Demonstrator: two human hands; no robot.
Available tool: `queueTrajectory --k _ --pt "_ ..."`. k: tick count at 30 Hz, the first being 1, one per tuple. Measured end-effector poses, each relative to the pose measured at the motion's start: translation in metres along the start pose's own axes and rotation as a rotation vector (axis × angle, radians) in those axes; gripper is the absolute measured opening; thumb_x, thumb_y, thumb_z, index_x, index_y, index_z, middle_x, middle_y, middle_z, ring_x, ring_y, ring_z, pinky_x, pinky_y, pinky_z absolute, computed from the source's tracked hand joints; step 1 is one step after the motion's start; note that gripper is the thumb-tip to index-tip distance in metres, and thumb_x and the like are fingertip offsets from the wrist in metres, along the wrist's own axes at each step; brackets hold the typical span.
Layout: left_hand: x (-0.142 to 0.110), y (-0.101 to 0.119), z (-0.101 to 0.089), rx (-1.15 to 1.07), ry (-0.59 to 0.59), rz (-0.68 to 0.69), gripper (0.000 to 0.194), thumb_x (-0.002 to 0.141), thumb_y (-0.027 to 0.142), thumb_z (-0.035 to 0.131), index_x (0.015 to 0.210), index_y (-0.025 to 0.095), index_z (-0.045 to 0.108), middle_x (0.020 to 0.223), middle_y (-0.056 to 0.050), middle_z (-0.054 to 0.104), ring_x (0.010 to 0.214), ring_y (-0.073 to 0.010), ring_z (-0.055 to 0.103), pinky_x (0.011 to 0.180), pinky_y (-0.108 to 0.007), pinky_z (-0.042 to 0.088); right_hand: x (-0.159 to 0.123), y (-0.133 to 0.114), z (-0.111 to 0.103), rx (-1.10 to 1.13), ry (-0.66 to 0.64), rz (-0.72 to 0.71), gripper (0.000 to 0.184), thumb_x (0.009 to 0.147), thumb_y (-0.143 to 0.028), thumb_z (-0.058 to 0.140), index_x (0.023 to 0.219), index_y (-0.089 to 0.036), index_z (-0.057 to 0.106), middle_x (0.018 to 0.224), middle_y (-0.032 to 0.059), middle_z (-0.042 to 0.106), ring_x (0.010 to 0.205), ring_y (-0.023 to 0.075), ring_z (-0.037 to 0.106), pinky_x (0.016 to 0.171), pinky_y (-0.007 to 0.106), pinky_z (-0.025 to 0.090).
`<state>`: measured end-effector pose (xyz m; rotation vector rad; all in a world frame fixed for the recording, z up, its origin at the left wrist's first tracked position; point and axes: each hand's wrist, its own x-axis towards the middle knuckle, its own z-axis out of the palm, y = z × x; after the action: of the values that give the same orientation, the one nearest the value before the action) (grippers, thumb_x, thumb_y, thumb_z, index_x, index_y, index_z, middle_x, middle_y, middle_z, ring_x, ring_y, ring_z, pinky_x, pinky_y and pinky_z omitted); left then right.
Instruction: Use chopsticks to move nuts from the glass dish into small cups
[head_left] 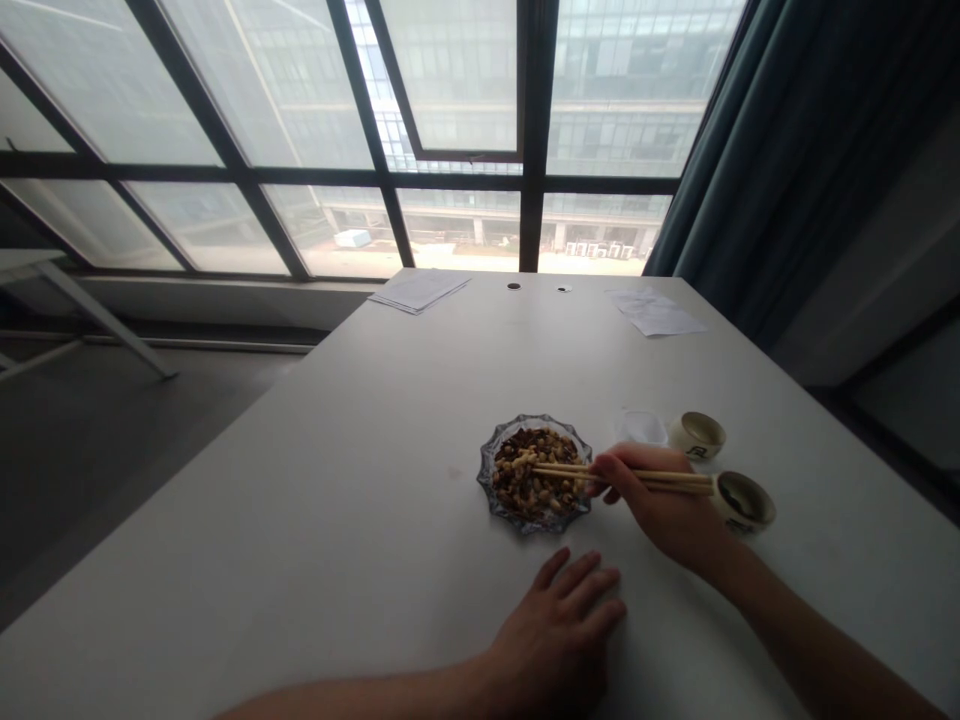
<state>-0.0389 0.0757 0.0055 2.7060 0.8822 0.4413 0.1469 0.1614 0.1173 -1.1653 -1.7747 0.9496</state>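
A scalloped glass bowl (487, 482) full of peanuts and dark reddish-brown bits (541, 492) stands on the white table (360, 500). My right hand (660, 505), to the right of the bowl, is closed round a pair of wooden chopsticks (675, 482). Their tips reach into the peanuts near the middle of the bowl; I cannot tell whether they pinch anything. Below the bowl, my left hand (566, 620) rests on the tabletop with its fingers stretched out and holds nothing.
Two small cups with dark markings, a far one (697, 436) and a nearer one (746, 503), stand right of the bowl, the nearer partly behind my right hand. A clear plastic container (643, 427) sits beside them. Papers (420, 291) and more sheets (655, 311) lie at the far edge.
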Motion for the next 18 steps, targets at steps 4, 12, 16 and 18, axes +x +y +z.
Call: queueTrajectory --k 4,12,16,18 --pt "-0.001 -0.001 0.001 -0.008 0.013 0.002 0.034 0.1 0.03 0.059 0.133 0.023 0.056 0.156 -0.004 0.05 0.148 -0.0267 0.037 0.126 -0.047 0.022 -0.003 -0.012 -0.003 0.007 -0.064 -0.051 0.031 0.097 -0.045 0.066 0.084 -0.019 0.077 0.079 0.0048 0.077 0.07 0.0175 0.069 0.064 0.027 0.055" --pt "-0.001 -0.001 0.0 -0.042 0.01 -0.005 0.031 0.104 0.033 0.055 0.133 0.023 0.054 0.157 -0.004 0.05 0.149 -0.0264 0.036 0.126 -0.048 0.019 -0.003 -0.013 -0.001 -0.05 -0.086 -0.084 0.029 0.099 -0.039 0.064 0.081 -0.02 0.077 0.078 0.0033 0.076 0.071 0.0168 0.069 0.066 0.027 0.052" --pt "-0.003 0.0 0.003 -0.026 0.021 0.005 0.03 0.104 0.034 0.056 0.131 0.022 0.056 0.157 -0.004 0.049 0.15 -0.0261 0.035 0.127 -0.046 0.019 -0.005 -0.007 -0.011 -0.041 0.03 -0.034 0.036 0.101 -0.045 0.06 0.084 -0.019 0.079 0.076 0.0046 0.077 0.068 0.0186 0.072 0.066 0.029 0.056" --pt "-0.004 0.0 0.006 -0.011 0.028 0.006 0.028 0.104 0.034 0.056 0.13 0.022 0.057 0.157 -0.004 0.05 0.149 -0.0262 0.036 0.127 -0.046 0.02 -0.008 -0.007 -0.014 -0.03 0.069 -0.006 0.039 0.101 -0.048 0.06 0.084 -0.018 0.078 0.074 0.0058 0.077 0.066 0.0194 0.073 0.064 0.03 0.057"
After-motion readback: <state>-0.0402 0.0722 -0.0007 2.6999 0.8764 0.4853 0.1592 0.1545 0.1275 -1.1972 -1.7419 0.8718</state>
